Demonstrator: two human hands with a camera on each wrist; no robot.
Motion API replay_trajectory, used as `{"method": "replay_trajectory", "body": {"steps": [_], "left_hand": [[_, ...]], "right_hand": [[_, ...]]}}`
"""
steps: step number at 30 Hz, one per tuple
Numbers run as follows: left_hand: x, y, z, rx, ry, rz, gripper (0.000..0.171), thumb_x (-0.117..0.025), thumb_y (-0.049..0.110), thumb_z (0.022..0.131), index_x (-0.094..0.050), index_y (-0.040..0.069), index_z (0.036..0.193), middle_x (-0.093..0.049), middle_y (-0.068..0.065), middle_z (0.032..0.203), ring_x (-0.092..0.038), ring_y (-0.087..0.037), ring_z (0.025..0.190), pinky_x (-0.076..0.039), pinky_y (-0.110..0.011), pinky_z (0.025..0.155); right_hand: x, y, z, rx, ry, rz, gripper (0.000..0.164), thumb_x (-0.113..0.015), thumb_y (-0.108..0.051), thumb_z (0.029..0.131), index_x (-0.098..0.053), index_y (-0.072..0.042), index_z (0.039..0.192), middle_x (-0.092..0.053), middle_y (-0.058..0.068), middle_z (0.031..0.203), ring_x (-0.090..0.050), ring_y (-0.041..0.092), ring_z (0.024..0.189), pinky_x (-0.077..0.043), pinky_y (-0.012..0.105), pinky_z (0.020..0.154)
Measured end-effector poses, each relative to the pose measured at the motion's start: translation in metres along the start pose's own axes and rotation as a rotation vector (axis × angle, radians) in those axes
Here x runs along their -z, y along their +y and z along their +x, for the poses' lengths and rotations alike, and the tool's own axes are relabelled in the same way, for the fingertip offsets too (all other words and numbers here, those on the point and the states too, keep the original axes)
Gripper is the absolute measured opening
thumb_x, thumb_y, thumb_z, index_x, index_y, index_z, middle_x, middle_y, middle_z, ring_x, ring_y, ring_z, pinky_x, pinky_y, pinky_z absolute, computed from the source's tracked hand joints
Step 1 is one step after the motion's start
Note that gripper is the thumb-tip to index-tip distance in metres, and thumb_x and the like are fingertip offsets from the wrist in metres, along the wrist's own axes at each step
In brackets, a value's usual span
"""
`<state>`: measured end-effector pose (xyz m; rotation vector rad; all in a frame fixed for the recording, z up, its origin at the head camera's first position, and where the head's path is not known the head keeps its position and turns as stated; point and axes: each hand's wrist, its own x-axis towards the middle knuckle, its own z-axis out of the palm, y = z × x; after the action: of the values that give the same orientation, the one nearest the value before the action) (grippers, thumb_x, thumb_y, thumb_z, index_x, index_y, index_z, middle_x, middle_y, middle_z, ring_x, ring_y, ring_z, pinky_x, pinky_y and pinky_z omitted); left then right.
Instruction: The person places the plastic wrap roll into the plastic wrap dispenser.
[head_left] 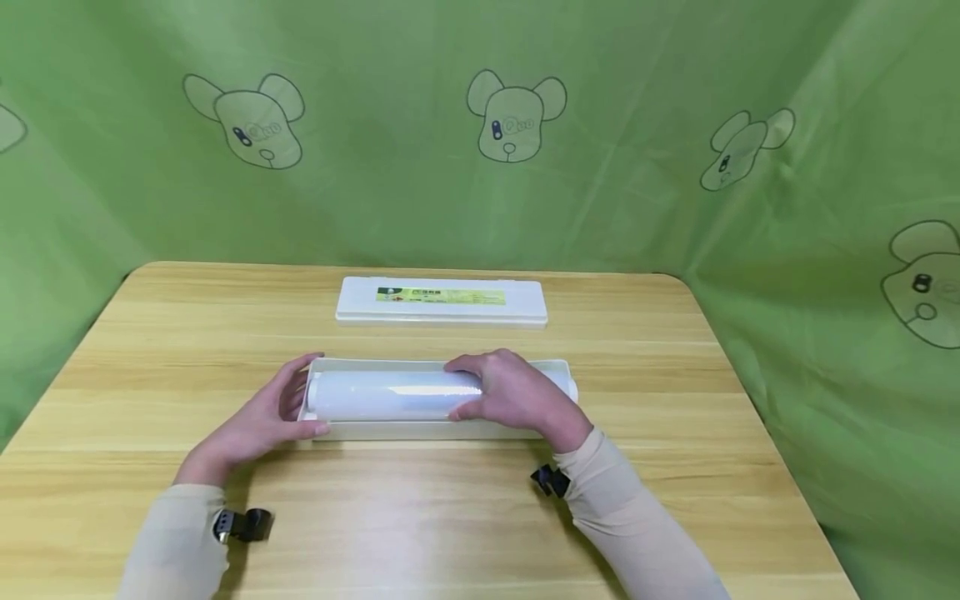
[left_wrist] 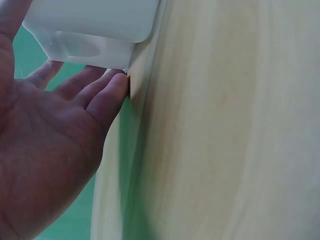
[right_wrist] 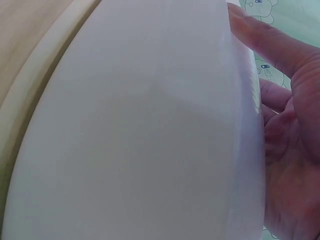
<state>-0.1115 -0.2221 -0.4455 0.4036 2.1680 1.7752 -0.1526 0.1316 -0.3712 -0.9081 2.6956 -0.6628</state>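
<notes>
A roll of clear plastic wrap (head_left: 375,396) lies lengthwise in a long white plastic box (head_left: 420,431) in the middle of the table. Around the box's left end my left hand (head_left: 258,421) holds on, thumb at the front corner and fingers behind the end. The left wrist view shows fingertips touching the end wall of the box (left_wrist: 92,50). My right hand (head_left: 517,396) grips the roll from above, right of its middle, thumb on the near side. Up close in the right wrist view, the roll (right_wrist: 140,130) fills most of the picture beside the right hand (right_wrist: 295,125).
Behind the box lies a flat white lid (head_left: 450,317) with a green and yellow label. The wooden table (head_left: 420,525) ends at a green curtain (head_left: 390,200) printed with bear heads, which surrounds the back and sides. Each sleeve carries a black wrist camera.
</notes>
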Motion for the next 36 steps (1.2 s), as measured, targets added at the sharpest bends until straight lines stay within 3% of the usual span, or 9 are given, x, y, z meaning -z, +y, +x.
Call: {"method": "replay_trajectory", "body": {"steps": [4, 12, 21, 29, 36], "left_hand": [[-0.0005, 0.0006, 0.0002, 0.013, 0.002, 0.01, 0.102, -0.08, 0.009, 0.081, -0.011, 0.01, 0.156, -0.018, -0.026, 0.157, -0.022, -0.044, 0.142, -0.034, -0.018, 0.104], [-0.0011, 0.0021, -0.0007, 0.015, 0.009, 0.038, 0.101, -0.08, 0.011, 0.082, -0.011, 0.01, 0.157, -0.019, -0.027, 0.157, -0.023, -0.044, 0.141, -0.031, -0.034, 0.109], [-0.0017, 0.0021, -0.0005, 0.009, 0.012, 0.045, 0.101, -0.08, 0.011, 0.082, -0.012, 0.01, 0.156, -0.019, -0.027, 0.156, -0.022, -0.045, 0.141, -0.032, -0.032, 0.109], [-0.0014, 0.0005, -0.0008, 0.022, 0.016, 0.058, 0.101, -0.08, 0.013, 0.083, -0.011, 0.011, 0.157, -0.018, -0.026, 0.157, -0.022, -0.045, 0.141, -0.028, -0.043, 0.11], [-0.0012, 0.0001, -0.0005, 0.024, 0.017, 0.069, 0.1, -0.079, 0.014, 0.084, -0.011, 0.011, 0.157, -0.019, -0.024, 0.157, -0.022, -0.044, 0.142, -0.027, -0.044, 0.111]], "right_hand": [[-0.0011, 0.001, -0.0003, 0.004, 0.01, 0.002, 0.059, -0.085, -0.038, 0.075, -0.066, -0.012, 0.125, -0.069, 0.002, 0.113, -0.061, 0.012, 0.091, -0.051, 0.03, 0.087], [-0.0016, 0.0009, -0.0001, 0.007, 0.012, 0.004, 0.059, -0.085, -0.037, 0.076, -0.066, -0.013, 0.125, -0.069, 0.002, 0.112, -0.061, 0.011, 0.09, -0.051, 0.03, 0.087], [-0.0039, 0.001, 0.0008, -0.009, 0.003, 0.003, 0.058, -0.085, -0.036, 0.076, -0.066, -0.012, 0.125, -0.069, 0.002, 0.113, -0.059, 0.01, 0.086, -0.051, 0.029, 0.086], [-0.0056, 0.002, 0.0, -0.004, 0.009, 0.002, 0.058, -0.085, -0.036, 0.076, -0.066, -0.012, 0.125, -0.069, 0.003, 0.115, -0.061, 0.011, 0.092, -0.051, 0.03, 0.088], [-0.0063, 0.0026, -0.0005, -0.006, 0.013, 0.009, 0.057, -0.085, -0.035, 0.077, -0.066, -0.012, 0.125, -0.069, 0.004, 0.116, -0.062, 0.013, 0.097, -0.051, 0.031, 0.09]]}}
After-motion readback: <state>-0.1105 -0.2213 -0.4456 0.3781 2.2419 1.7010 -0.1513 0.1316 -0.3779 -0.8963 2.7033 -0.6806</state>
